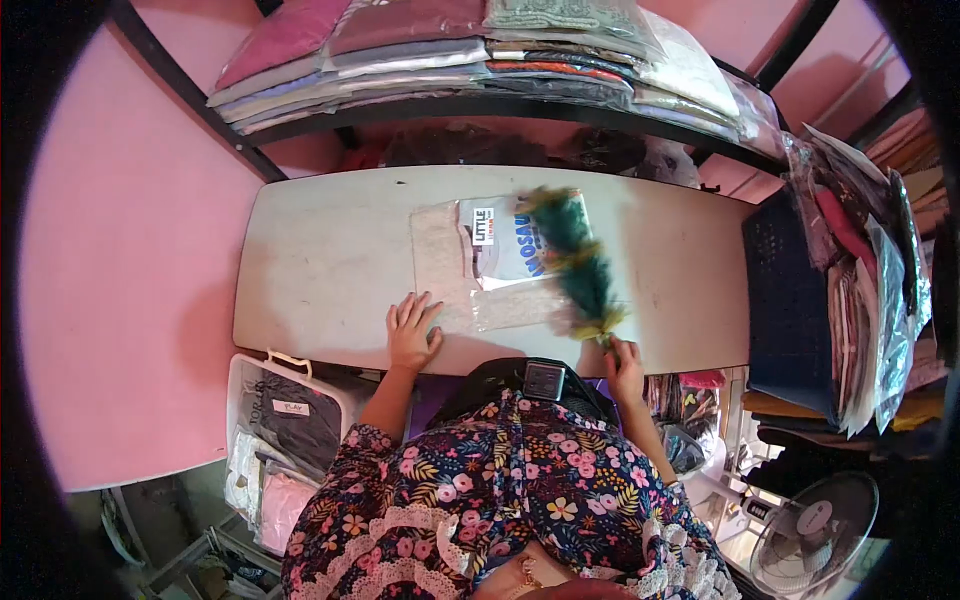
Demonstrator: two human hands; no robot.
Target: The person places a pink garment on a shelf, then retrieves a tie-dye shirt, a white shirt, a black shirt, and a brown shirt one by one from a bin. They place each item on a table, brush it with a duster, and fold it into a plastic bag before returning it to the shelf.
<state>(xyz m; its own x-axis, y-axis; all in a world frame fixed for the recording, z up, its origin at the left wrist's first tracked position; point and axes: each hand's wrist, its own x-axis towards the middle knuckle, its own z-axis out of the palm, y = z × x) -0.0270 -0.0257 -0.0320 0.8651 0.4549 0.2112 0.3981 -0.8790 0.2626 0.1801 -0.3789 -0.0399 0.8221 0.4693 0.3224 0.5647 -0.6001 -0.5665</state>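
Observation:
My right hand (625, 368) grips the handle end of a green and yellow feather duster (580, 265), which is blurred by motion. The duster slants up and left across the right part of a clear plastic bag (520, 305) holding a folded white garment (508, 262). Blue lettering and a white label (483, 226) reading "LITTLE" show through the plastic. My left hand (412, 330) lies flat on the white table (320, 260), fingers spread, just left of the bag's lower edge.
Stacked bagged clothes (410, 60) fill a shelf behind the table. A dark blue basket (790, 300) of bagged garments stands at the right end. A white bin (290, 400) with packed clothes is at lower left, a fan (815, 520) at lower right.

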